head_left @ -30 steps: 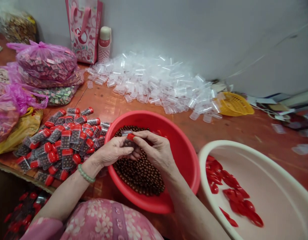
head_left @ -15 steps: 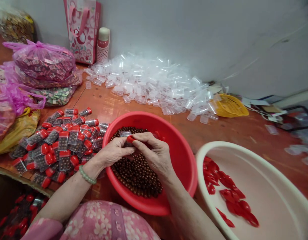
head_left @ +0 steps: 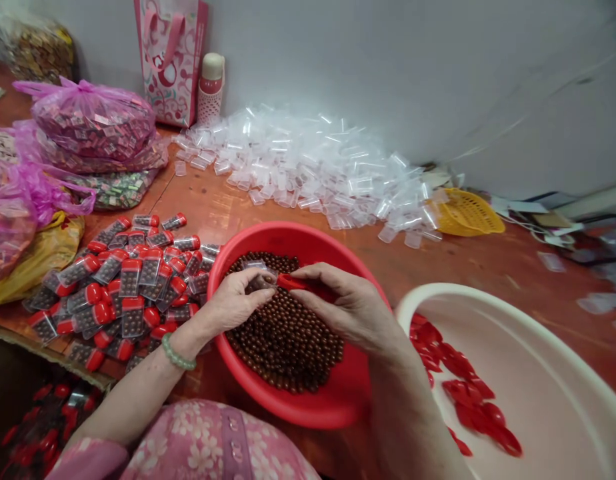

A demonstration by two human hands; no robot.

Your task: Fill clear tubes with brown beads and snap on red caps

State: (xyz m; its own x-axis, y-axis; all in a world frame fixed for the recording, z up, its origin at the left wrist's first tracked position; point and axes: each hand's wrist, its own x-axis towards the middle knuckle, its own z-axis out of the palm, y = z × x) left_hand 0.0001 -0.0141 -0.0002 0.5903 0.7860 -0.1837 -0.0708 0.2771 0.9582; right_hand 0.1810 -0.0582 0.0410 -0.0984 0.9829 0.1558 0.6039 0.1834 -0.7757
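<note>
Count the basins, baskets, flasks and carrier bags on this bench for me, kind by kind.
Basins: 2 (red plastic basin, cream basin)
Baskets: 1 (yellow plastic basket)
Flasks: 1 (flask)
Carrier bags: 1 (pink patterned carrier bag)
Total: 5

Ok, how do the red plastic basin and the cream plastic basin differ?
The red plastic basin holds dark brown round beads; the cream plastic basin holds loose red caps. The left hand and right hand are over the red one, not the cream one. The cream one runs out of frame. Both are round, open basins.
</note>
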